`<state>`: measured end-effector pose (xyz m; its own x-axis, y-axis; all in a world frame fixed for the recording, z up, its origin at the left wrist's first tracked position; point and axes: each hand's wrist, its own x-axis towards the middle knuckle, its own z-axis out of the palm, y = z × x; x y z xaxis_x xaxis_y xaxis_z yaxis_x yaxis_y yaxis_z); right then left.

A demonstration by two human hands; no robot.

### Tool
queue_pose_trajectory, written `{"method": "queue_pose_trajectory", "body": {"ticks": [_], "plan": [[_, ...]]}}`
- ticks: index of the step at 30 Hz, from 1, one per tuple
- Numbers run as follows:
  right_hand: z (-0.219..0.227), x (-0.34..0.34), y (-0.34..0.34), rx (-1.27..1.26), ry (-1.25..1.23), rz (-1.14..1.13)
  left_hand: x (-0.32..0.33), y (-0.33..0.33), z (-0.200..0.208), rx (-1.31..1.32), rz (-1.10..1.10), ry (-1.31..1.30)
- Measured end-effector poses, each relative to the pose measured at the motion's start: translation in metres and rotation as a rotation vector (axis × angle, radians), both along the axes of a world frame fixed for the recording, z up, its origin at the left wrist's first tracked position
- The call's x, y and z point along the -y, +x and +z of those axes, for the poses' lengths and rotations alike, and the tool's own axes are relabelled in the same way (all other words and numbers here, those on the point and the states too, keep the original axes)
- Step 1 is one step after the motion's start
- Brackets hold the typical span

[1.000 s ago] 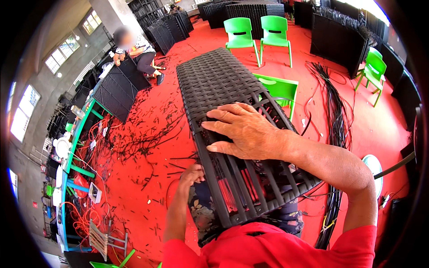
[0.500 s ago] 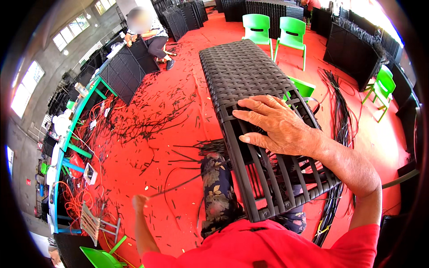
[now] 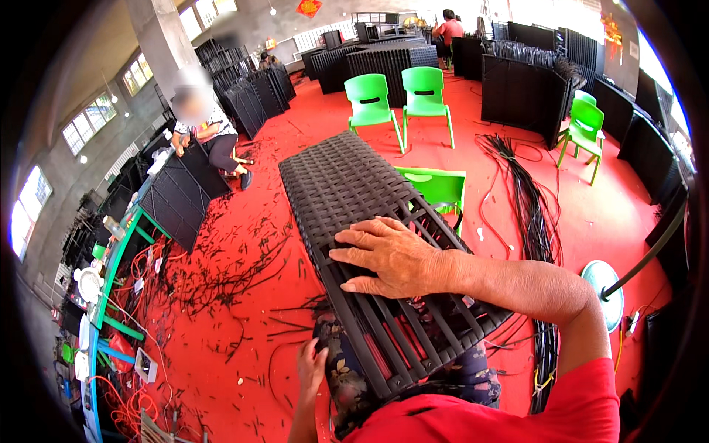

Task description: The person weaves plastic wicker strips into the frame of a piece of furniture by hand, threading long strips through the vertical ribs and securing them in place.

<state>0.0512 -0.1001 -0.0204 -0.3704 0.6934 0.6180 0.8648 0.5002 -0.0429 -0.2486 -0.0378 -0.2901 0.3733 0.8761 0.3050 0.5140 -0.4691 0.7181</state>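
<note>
Across my lap lies a long, dark plastic-rattan furniture piece (image 3: 336,177). Its far part is covered in tight weave, while bare lengthwise strips (image 3: 413,336) with gaps between them run over the near part. My right hand (image 3: 391,258) rests flat on top, where weave and bare strips meet, fingers spread and holding nothing. Low at the left, beside my patterned trouser leg (image 3: 343,369), my left hand (image 3: 312,365) is raised with its fingers apart. I see no strip in it. The underside of the piece is hidden.
A green chair (image 3: 436,188) stands just beyond the piece, two more behind it. A bundle of black strips (image 3: 528,236) lies on the red floor at right, near a round stand base (image 3: 603,284). Cut scraps litter the left. A seated person (image 3: 210,129) works at far left.
My left hand has come in from far left, where it held a strip drawn taut, to beside my leg. The strip no longer shows in it. My view has tilted up and turned right.
</note>
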Motion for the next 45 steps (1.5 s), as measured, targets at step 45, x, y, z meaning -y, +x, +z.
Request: {"method": "queue_pose_trajectory", "body": {"ticks": [45], "plan": [[-0.001, -0.003, -0.001, -0.032, 0.021, 0.021, -0.128, -0.220, -0.004, -1.082, 0.613, 0.457]]}}
